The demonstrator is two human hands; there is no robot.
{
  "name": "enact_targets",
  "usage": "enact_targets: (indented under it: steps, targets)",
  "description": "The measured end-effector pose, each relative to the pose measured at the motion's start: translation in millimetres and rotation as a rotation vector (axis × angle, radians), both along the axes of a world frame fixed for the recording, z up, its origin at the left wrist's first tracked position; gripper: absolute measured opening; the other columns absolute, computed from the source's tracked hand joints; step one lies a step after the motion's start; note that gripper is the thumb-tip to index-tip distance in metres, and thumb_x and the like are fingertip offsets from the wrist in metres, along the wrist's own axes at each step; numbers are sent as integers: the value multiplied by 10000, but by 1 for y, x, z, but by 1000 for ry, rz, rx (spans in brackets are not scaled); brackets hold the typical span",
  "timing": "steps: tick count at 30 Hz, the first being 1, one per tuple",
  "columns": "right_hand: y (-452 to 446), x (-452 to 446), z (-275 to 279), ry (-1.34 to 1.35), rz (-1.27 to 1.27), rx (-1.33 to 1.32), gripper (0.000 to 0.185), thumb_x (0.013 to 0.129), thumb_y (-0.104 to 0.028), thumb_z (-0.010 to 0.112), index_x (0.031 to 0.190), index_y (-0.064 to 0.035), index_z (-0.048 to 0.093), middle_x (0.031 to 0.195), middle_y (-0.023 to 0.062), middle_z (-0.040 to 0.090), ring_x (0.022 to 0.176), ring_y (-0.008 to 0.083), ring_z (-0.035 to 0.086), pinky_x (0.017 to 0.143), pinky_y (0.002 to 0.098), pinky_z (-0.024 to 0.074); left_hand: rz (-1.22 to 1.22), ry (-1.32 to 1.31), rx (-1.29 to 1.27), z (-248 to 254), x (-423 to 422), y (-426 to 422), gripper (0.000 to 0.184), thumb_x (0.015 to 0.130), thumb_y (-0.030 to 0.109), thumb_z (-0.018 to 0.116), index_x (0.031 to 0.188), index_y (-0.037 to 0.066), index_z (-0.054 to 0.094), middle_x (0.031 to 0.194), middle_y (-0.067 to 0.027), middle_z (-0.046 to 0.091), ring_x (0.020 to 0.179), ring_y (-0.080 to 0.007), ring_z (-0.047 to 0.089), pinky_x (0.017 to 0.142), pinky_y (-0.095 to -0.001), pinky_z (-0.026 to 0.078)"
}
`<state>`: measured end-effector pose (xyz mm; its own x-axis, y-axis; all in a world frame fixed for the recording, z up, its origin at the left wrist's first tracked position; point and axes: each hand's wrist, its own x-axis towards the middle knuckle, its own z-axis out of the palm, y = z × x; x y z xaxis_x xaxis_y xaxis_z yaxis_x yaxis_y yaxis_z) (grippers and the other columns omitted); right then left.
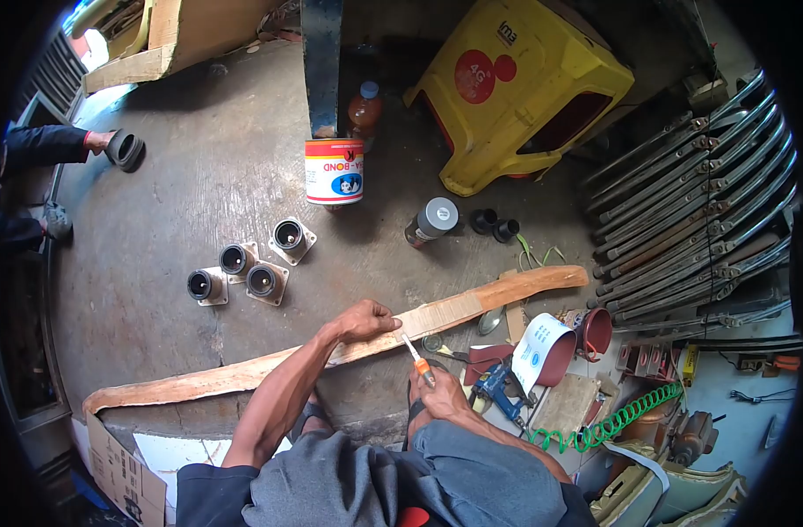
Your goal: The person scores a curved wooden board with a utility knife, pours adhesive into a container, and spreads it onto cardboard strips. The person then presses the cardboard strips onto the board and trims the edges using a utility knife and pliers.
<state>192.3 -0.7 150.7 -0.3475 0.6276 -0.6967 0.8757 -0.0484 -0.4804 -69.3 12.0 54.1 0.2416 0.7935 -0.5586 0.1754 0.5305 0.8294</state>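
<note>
A long, curved tan-brown strip (524, 285) that looks like wood, with a paler ribbed patch in its middle, stretches across in front of me. My left hand (364, 321) rests on it with curled fingers, pinching its upper edge beside the patch. In my right hand (443, 395) is a slim tool with an orange-and-white handle (423, 369); its pale, narrow tip touches or nearly touches the strip's lower edge, just right of my left hand. Whether that tip is a blade or a driver is too small to tell.
Several black round cups on square plates (261, 279), a glue can (334, 171), a spray can (432, 220) and a yellow stool (524, 88) stand beyond the strip. At right are a blue air tool (500, 391), green coiled hose (608, 430) and metal tubes (691, 211). Another person's hand (98, 142) shows at left.
</note>
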Motion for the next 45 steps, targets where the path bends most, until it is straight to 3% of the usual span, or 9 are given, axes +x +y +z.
enact_targets:
  steps: [9,13,24,31,34,37,39,42,45]
  targets:
    - [-1,17,-20,170,14,19,298,888,-87,563,1145,-54,710,1073,164,741,1072,338,706,922,406,540,5,-13,-49,-2,-4,-6,449,944,459,715,718,72,684,616,24,512,609,-102,447,567,-362,362]
    - [2,12,-16,143,-96,5,225,903,-147,592,1051,-34,719,1066,222,711,1044,391,688,903,433,542,17,-42,-52,-3,-6,-6,461,945,467,715,696,82,662,608,28,503,604,-100,439,563,-357,355]
    - [13,5,1,39,-221,-153,235,903,-123,595,1072,-55,744,1013,169,732,1012,274,713,882,376,550,-41,21,-71,1,-13,-6,424,931,477,726,903,56,758,713,-8,627,679,-130,551,638,-354,447]
    - [26,42,-17,-48,189,168,340,891,-247,685,1195,-97,715,1090,177,694,1065,397,642,920,513,516,-52,165,12,-3,-21,-17,469,923,478,735,1058,29,750,831,-76,719,753,-189,647,695,-376,504]
    - [18,66,-24,-361,214,369,489,847,-314,748,1253,-52,668,1302,185,540,1201,405,529,949,564,455,12,441,143,7,-14,-23,453,899,401,742,1193,58,717,1028,-204,744,969,-419,689,906,-488,548]
    - [19,63,-17,-422,236,448,491,832,-313,757,1216,-19,672,1283,180,560,1216,400,524,938,579,452,98,730,534,15,3,-32,490,881,352,759,1292,99,676,1154,-193,700,1132,-389,641,985,-463,514]
    - [31,54,-19,-401,254,461,467,849,-294,749,1211,-11,666,1217,201,593,1148,397,576,919,547,480,51,680,479,27,18,-35,605,859,328,773,1411,155,594,1308,-179,624,1257,-379,566,1037,-473,470]
    - [57,38,-42,100,-87,678,297,912,-213,693,1101,14,659,1027,238,665,993,385,672,899,454,521,-74,781,544,33,38,-40,711,858,332,777,1502,217,499,1374,-159,589,1245,-371,579,1023,-489,478]
    - [82,14,-57,142,-458,631,360,935,-190,695,1221,-22,555,1071,214,661,994,348,680,858,459,544,-89,742,523,31,36,-41,707,859,316,775,1503,215,502,1385,-164,584,1253,-376,578,1032,-480,477]
